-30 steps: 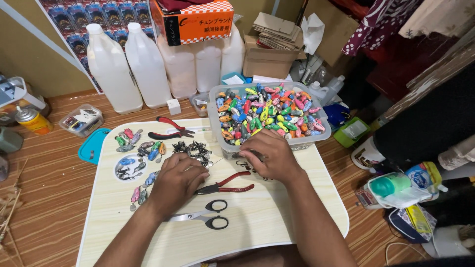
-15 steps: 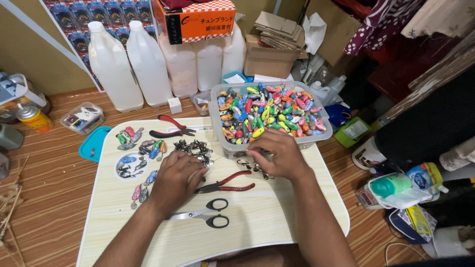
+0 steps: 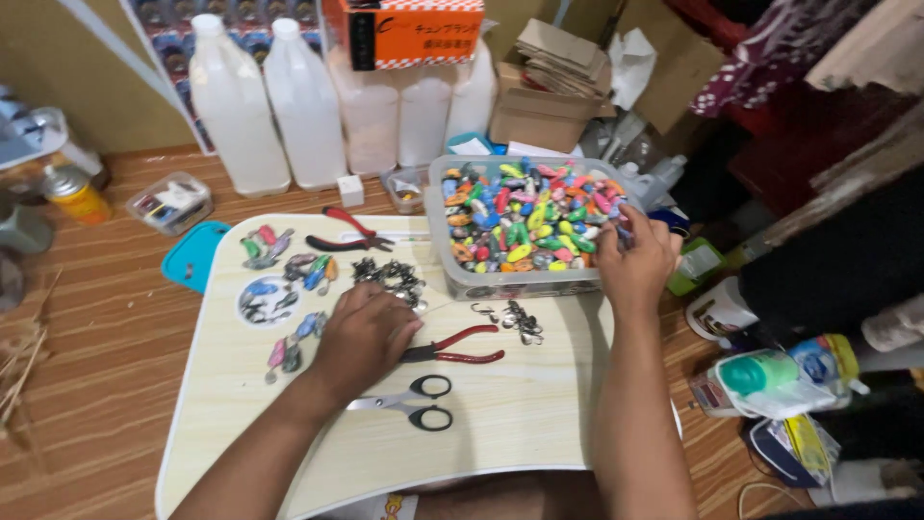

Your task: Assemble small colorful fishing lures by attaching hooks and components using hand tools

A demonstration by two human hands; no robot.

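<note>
Two white jugs (image 3: 268, 101), orange box (image 3: 416, 32) behind

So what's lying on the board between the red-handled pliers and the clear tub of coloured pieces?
In the head view, a small heap of metal hooks and rings lies between the pliers and the tub.
</note>
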